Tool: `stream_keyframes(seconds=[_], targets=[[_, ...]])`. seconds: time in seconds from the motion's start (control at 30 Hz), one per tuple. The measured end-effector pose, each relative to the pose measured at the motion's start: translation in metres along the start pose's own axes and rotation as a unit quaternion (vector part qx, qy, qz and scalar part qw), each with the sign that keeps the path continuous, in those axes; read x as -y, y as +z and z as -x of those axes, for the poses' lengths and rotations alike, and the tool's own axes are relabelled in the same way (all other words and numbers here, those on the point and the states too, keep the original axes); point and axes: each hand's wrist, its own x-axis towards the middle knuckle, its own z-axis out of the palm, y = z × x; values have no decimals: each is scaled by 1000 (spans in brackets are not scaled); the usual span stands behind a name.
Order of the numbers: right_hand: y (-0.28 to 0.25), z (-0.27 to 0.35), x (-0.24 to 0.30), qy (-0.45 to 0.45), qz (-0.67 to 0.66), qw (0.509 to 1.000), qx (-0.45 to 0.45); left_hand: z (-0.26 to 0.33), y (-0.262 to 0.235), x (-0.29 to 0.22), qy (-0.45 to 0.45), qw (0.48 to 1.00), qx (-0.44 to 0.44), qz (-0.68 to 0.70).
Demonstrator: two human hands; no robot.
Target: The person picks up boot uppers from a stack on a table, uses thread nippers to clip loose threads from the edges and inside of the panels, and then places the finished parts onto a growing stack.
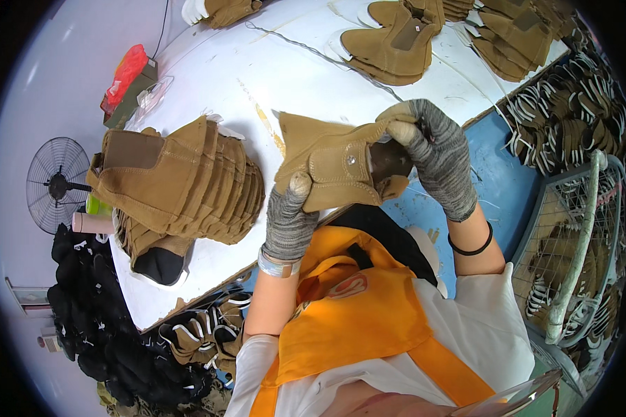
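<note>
A tan suede boot upper (330, 163) with stitched seams is stretched between my two hands over the table's near edge. My left hand (290, 219), in a grey knit glove with pale fingertips, pinches its lower left edge, thumb on top. At the other end, my right hand (435, 149), gloved alike, grips the upper beside a dark opening in it. Fingers behind the leather are hidden. Left of my left hand stands a thick stack of similar tan uppers (209, 181), the front one showing a brown elastic panel.
More tan uppers (393, 52) lie on the white table's (209, 83) far side. A green box (129, 94) with red plastic and a black fan (59, 185) are at left. Dark piled pieces (104, 320) sit lower left. A wire cart (570, 243) with uppers stands right.
</note>
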Motion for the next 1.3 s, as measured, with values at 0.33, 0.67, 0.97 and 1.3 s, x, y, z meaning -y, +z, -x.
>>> stream_keyframes(seconds=[0.33,0.67,0.97,1.3], targets=[[-9,-12,-2,-58,98,993,10,-4,1,-1,-60,986,55,149],[-14,-20,2,153,-136,974,97,8,-9,-1,-73,996,13,59],[-11,-18,3,-7,-9,996,85,7,-7,-3,-15,998,29,54],[-24,-7,16,-308,294,900,93,8,-13,-2,14,998,-29,48]])
